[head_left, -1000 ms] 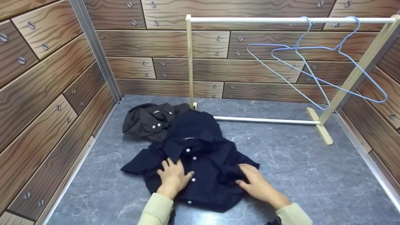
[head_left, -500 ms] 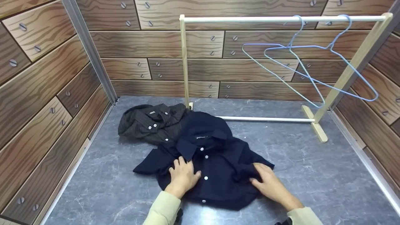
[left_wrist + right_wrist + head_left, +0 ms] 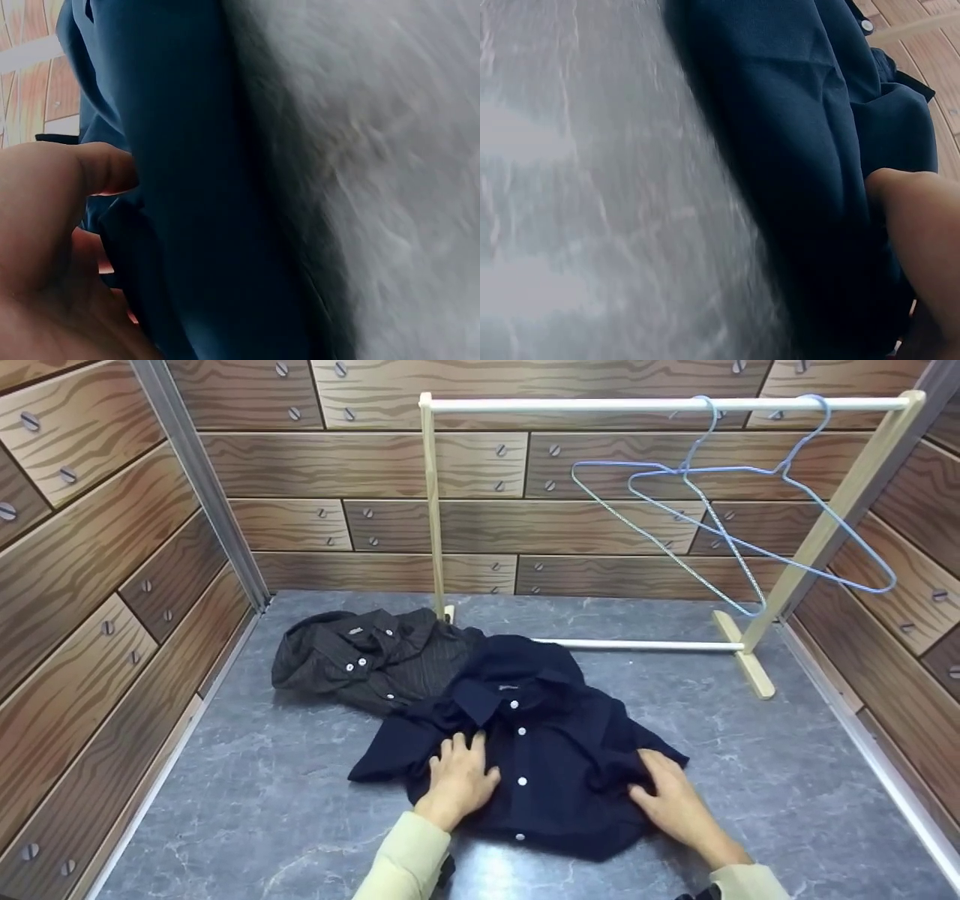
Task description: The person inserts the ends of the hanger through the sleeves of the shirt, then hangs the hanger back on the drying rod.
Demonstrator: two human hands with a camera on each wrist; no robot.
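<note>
A navy short-sleeved shirt [image 3: 555, 765] with white buttons lies front up, collar away from me. My left hand [image 3: 459, 776] grips its left part below the collar, fingers apart; in the left wrist view the thumb [image 3: 109, 166] presses into the cloth, with a fold between it and the fingers. On the opposite side, my right hand [image 3: 671, 799] holds bunched cloth near the sleeve, fingertips partly hidden in it. Seen from the right wrist, the thumb [image 3: 900, 191] digs into a fold. A dark striped shirt [image 3: 352, 660] lies crumpled behind, partly covered by the navy one.
A wooden rack [image 3: 433, 510] with a white top rail [image 3: 555, 406] stands at the back. Two blue wire hangers [image 3: 720, 536] hang toward its right end. Wood-patterned walls [image 3: 375, 472] enclose the grey marbled table [image 3: 262, 795] at the left, back and right.
Both hands have shifted right with the navy shirt, uncovering more of the dark striped shirt. The head view has swung slightly to the right.
</note>
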